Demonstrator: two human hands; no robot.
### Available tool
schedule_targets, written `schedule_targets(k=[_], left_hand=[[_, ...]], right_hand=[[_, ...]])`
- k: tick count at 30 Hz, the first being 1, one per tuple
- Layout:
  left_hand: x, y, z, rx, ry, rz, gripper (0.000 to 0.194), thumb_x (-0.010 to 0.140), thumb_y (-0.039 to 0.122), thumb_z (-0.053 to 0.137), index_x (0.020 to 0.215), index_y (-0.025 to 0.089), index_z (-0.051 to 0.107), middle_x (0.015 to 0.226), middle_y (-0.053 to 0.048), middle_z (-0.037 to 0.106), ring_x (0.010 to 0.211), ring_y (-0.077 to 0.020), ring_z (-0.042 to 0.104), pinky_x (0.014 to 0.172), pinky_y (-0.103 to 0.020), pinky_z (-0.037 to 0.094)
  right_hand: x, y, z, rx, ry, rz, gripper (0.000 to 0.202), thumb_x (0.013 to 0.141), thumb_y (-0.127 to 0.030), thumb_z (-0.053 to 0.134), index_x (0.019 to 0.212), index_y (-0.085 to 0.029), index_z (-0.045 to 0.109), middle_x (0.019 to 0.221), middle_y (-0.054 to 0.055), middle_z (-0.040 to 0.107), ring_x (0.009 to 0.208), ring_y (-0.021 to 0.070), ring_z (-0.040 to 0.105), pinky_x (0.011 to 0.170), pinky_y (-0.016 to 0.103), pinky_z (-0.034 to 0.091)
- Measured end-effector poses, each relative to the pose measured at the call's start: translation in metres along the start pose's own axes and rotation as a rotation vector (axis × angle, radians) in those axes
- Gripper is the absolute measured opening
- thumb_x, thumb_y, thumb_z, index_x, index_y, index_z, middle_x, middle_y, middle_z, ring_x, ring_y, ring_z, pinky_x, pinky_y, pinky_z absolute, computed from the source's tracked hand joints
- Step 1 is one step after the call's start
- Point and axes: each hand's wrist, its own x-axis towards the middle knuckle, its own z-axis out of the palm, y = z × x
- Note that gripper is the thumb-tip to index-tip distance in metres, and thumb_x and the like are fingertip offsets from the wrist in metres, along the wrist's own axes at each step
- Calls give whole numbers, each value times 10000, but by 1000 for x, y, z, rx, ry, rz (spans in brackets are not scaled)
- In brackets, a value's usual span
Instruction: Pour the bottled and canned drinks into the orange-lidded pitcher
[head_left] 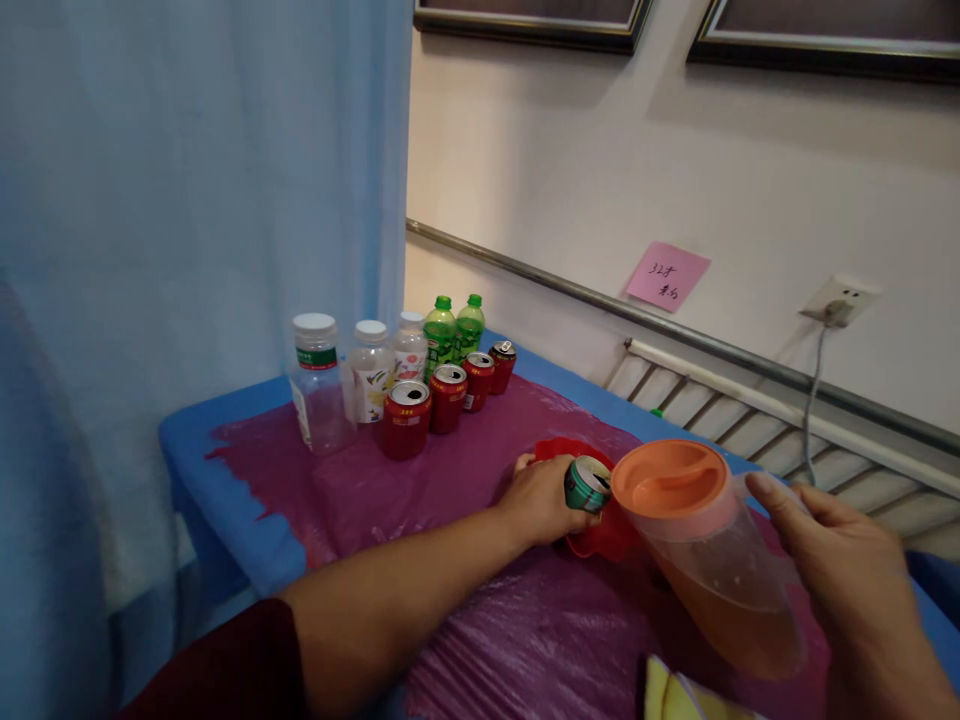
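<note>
My left hand (541,500) is wrapped round a green can (588,486), which tilts slightly over a red dish (606,530). My right hand (844,560) grips the handle of a clear pitcher (727,570) with an orange lid (669,478). The pitcher leans left, its lid edge beside the can's top, and brownish liquid lies in its lower part. Whether liquid passes into the can cannot be made out. Several red cans (407,420) stand in a row to the left on the purple plastic sheet (480,500).
Behind the red cans are clear bottles with white caps (322,390) and two green bottles (440,335). A yellow item (675,695) lies at the bottom edge. The blue table (217,500) stands by a radiator (675,385), with a blue curtain (202,200) at left.
</note>
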Motion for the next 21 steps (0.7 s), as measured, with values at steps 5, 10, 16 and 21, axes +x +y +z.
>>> schedule_targets(k=[5,10,16,21], left_hand=[[-1,1,0,-4,4,4,511,678,487,799,1123,303,626,1105,8,750,1091,-290,669,1059,-470,378],[-1,1,0,2,-2,-10,514,673,487,803,1112,285,629,1102,-4,750,1087,-297,669,1060,-470,379],[-1,1,-1,9,-12,-10,515,685,492,792,1127,285,628,1117,-10,747,1099,-289,662,1068,-461,369],[-1,2,-2,15,-20,-8,507,690,500,786,1123,284,633,1123,-13,747,1092,-288,665,1054,-457,378]], right_hand=[[0,1,0,-16,-1,-8,517,754,-647,683,547,-209,501,515,-50,361,506,117,361,447,251,271],[0,0,0,-17,6,-14,504,752,-625,688,548,-207,494,518,-51,364,514,117,368,456,249,274],[-2,-3,0,-1,-6,12,495,754,-617,692,548,-206,506,509,-52,375,506,117,375,450,249,272],[1,0,0,-20,8,-26,482,756,-619,698,561,-213,525,492,-54,380,476,120,371,434,261,271]])
